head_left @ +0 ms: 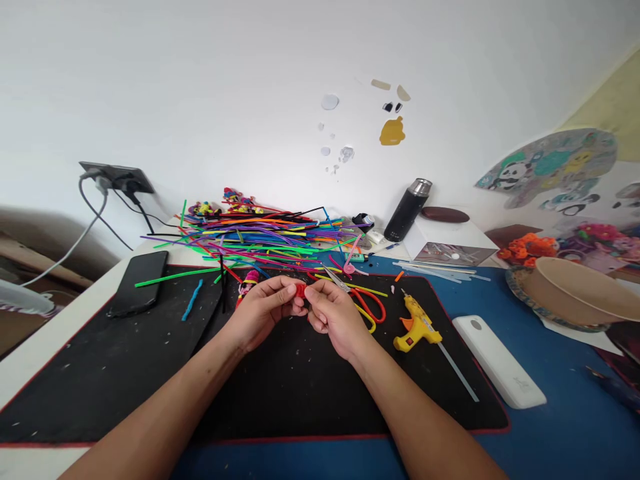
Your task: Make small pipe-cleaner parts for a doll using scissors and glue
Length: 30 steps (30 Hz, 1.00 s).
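Between my two hands is a small red coil [301, 291], apparently of pipe cleaner, partly covered by the fingertips. My left hand [270, 303] pinches it from the left, thumb on top. From the other side my right hand [333, 310] pinches its right edge, fingers curled under. Just behind the left hand lies a small pink, yellow and red pipe-cleaner figure [249, 283]. Scissors with orange and yellow handles [373, 307] lie beyond the right hand, their blades partly hidden by pipe cleaners.
A heap of coloured pipe cleaners [270, 233] spreads along the wall. Right of my hands sit a yellow glue gun [417, 325] and a white power bank [500, 360]. A black phone [139, 283] lies left on the black mat [295, 400]. A thermos [407, 212] leans at the back.
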Available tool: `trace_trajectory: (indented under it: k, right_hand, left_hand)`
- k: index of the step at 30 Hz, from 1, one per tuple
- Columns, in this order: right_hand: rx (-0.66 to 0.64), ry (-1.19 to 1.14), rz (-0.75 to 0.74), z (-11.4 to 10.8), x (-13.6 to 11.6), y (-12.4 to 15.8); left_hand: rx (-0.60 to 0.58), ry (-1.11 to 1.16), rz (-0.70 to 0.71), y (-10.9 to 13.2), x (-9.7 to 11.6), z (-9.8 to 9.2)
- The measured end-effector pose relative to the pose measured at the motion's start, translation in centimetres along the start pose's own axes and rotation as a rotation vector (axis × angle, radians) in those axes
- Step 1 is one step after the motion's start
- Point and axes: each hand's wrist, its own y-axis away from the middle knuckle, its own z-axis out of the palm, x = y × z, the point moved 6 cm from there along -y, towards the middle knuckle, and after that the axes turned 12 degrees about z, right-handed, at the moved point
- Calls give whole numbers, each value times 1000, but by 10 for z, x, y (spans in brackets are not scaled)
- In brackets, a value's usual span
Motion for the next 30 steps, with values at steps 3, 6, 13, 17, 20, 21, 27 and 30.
trace_trajectory:
  k: [3, 6, 13, 17, 20, 21, 27, 30]
  right_hand:
    - [19, 1, -8, -1, 0, -1]
    - [50, -1, -26, -2, -2, 0]
    - [46, 14, -33, 0, -2, 1]
    - [33, 23, -30, 0, -3, 2]
    - [24, 31, -29, 1, -3, 2]
    - [23, 32, -27, 1, -3, 1]
    - [63, 52, -15, 0, -1, -1]
    - [35, 51, -19, 1, -2, 0]
  left_hand:
    - [13, -15, 19, 0, 1, 0]
    - [12, -91, 82, -1, 4, 0]
    - [2, -304, 194, -1, 9, 1]
    - [23, -315, 186, -1, 11, 1]
    - [33, -304, 182, -1, 11, -1]
    - [32, -299, 178, -1, 10, -2]
    - [-3, -288, 142, -2, 5, -2]
    - [5, -219, 111, -3, 3, -3]
